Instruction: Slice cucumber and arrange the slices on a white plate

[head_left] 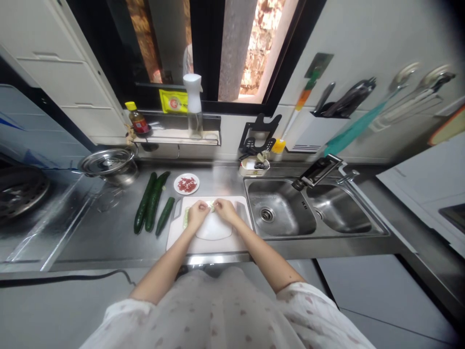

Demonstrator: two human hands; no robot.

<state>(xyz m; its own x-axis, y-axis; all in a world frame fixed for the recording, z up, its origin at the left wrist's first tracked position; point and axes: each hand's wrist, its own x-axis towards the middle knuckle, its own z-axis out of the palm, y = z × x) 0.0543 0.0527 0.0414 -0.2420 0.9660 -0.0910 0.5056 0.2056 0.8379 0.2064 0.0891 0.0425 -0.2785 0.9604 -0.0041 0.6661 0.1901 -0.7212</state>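
In the head view, the left hand (199, 213) and right hand (225, 211) pinch close together above the chopping board (173, 237), apparently on pale-green shreds (212, 208); blur hides the exact grip. Chopped red pieces (187, 184) already sit plated; three cucumbers (155, 201) lie uncut on the bench (116, 242).

Lidded steel pot (125, 175), yellow-capped bottle (139, 122) and spray bottle (194, 104) on shelf (169, 137), double sink (286, 206)
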